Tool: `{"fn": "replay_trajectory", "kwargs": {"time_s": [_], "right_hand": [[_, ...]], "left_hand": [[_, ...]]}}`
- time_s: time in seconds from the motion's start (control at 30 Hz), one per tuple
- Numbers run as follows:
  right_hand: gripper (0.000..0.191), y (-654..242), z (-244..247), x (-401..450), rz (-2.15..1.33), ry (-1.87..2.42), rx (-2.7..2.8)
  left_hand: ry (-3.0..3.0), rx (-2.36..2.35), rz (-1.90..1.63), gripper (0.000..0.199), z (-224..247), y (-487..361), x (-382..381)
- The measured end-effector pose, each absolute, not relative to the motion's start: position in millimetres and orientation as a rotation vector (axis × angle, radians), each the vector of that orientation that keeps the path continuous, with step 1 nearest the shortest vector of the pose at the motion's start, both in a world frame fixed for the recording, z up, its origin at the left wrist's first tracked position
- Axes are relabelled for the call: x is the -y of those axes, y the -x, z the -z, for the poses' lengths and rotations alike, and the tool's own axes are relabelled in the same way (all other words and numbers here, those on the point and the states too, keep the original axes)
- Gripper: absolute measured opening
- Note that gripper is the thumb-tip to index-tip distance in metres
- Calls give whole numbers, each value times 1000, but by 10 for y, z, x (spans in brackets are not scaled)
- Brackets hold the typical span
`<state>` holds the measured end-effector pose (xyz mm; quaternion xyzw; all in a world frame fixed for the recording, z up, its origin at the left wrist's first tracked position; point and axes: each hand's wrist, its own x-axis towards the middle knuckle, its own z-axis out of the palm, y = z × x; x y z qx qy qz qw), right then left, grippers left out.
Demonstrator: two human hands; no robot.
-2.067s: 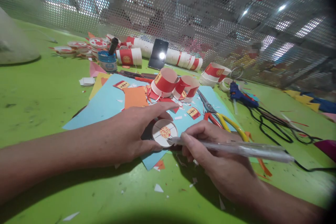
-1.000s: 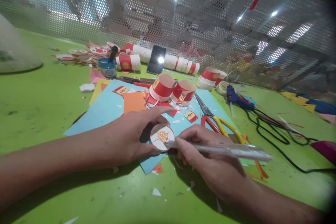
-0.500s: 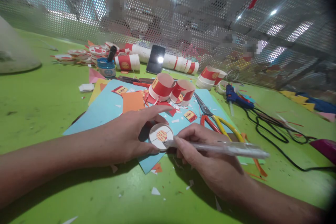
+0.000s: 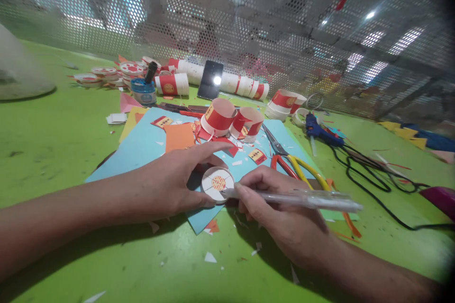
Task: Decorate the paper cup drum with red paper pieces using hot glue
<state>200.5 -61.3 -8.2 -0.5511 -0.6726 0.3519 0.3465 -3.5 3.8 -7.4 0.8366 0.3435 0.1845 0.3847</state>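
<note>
Over the near part of the blue paper point(image 4: 131, 158) on the green tabletop point(image 4: 135, 265): a small white disc point(image 4: 209, 191), tilted toward the wearer. Red-and-yellow emblem at its centre; thin dark lines run from it toward a raised rim. Whether the underside rests on the paper cannot be told.

Left hand point(image 4: 174, 175): holding the disc from its left side, thumb at the near edge, forefinger stretched out beyond the far edge. Remaining fingers partly hidden, so their exact contact is unclear.

Right hand point(image 4: 280, 208): fingers closed round a clear pen point(image 4: 309, 200) near its writing end, the barrel slanting back over the hand. Tip is at the lower right of the disc's face; touching or just above, cannot tell.

Handling (judged): disc looks like paper cup stock, so very light, fairly stiff at the rim, softer across the flat face. Not slippery, but easily dented or creased. Best taken by the rim, thumb opposite fingers, light pinch, face left uncovered. Pen looks light, with smooth plastic; grip low, close to the tip.

Nearby: cut cup rings point(image 4: 217, 118) beyond the left hand; orange card point(image 4: 179, 137) on the paper; scissors point(image 4: 276, 142) just past the right hand; blue glue gun point(image 4: 322, 132) farther right.
</note>
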Motion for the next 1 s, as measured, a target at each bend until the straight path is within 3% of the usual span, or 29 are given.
{"fn": "replay_trajectory", "kwargs": {"time_s": [0.23,0.83,1.0], "right_hand": [[19,-1996,73,592,-882,1434,1767],[20,-1981,41,596,-888,1453,1709],[18,-1990,47,592,-873,1418,1724]], "left_hand": [[-2150,-823,-467,41,62,22,-38],[-2143,-854,-473,59,43,12,-27],[-2125,-857,-472,49,29,11,-18]]}}
